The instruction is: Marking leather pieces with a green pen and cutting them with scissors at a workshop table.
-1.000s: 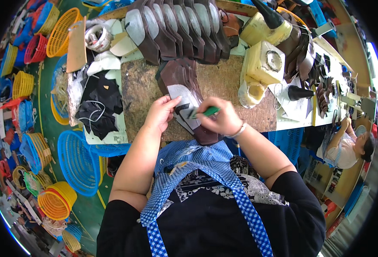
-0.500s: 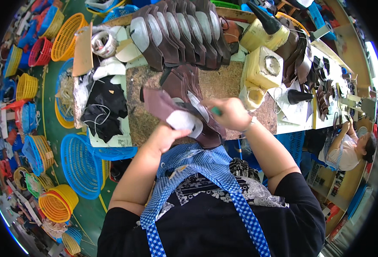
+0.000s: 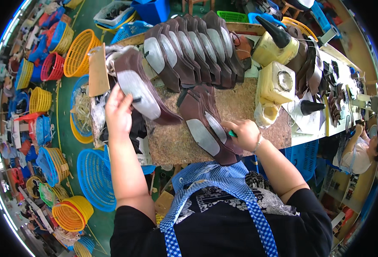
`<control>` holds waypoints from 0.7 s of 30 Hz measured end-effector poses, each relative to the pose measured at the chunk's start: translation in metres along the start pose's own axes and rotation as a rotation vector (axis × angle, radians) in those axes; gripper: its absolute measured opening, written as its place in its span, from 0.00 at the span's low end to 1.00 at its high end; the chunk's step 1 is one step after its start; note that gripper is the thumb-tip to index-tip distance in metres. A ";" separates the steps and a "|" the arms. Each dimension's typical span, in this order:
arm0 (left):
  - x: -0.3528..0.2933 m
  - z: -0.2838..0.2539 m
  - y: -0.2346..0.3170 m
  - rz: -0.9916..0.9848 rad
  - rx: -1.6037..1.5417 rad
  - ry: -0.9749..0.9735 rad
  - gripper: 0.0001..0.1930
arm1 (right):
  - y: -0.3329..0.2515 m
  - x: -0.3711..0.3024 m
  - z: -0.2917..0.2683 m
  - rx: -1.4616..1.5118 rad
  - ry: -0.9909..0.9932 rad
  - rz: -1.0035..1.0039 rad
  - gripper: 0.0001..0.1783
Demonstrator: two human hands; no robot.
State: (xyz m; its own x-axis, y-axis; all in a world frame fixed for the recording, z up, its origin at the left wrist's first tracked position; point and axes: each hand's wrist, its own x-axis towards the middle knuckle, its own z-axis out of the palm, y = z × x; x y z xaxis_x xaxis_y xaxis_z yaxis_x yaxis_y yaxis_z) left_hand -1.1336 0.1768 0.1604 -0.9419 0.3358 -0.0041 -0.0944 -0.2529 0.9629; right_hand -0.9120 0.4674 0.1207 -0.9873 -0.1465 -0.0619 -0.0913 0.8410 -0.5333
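My left hand [image 3: 118, 112] is closed on the edge of a curved brown leather shoe piece [image 3: 142, 95] with a pale grey patch, lifted over the left side of the worn board [image 3: 240, 103]. Between my hands lies a small pile of similar brown pieces [image 3: 203, 138], fanned out and reaching the board's near edge. My right hand [image 3: 248, 134] rests at the pile's right side, fingers curled round a small green tool [image 3: 232, 133]; the fingers hide most of it, so its kind is unclear. Behind the pile, several more such pieces [image 3: 196, 47] overlap in a row.
Yellowish plastic containers [image 3: 271, 81] stand on the right, one topped by a black cone [image 3: 274, 31]. Another black cone [image 3: 312, 107] lies beyond them. A cardboard piece [image 3: 98, 70] stands at the left edge. Blue basket [image 3: 95, 180] on the floor; a co-worker [image 3: 356, 150] at far right.
My left hand has moved left and away from me, carrying one leather piece off the pile. My right hand remains beside the pile with the green tool. The whole view has shifted slightly.
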 end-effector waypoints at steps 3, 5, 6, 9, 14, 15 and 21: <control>0.069 -0.001 -0.007 -0.001 -0.070 -0.062 0.23 | 0.001 -0.018 -0.003 0.075 0.204 0.080 0.19; 0.115 -0.012 -0.023 -0.096 -0.080 -0.203 0.22 | 0.003 -0.029 -0.005 0.041 0.272 0.098 0.12; 0.134 -0.018 -0.036 -0.151 -0.058 -0.177 0.22 | 0.002 -0.036 -0.011 0.076 0.263 0.162 0.09; 0.172 -0.029 -0.096 -0.280 0.131 0.140 0.26 | 0.007 -0.050 -0.015 0.104 0.359 0.304 0.10; 0.187 -0.071 -0.105 -0.349 0.104 0.067 0.10 | 0.044 -0.070 -0.034 0.702 1.044 0.592 0.06; 0.182 -0.076 -0.097 -0.360 0.111 0.121 0.13 | 0.051 -0.077 -0.043 0.595 0.942 0.704 0.06; 0.072 -0.007 -0.074 -0.007 0.721 0.122 0.17 | 0.082 -0.066 -0.035 0.168 0.590 0.591 0.11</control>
State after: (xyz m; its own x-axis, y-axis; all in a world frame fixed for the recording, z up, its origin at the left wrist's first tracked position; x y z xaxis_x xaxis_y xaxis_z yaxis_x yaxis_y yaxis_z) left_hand -1.1968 0.2129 0.0867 -0.9752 0.2214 0.0000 0.0961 0.4231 0.9010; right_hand -0.8587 0.5645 0.1105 -0.7771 0.6269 0.0556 0.4345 0.5984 -0.6731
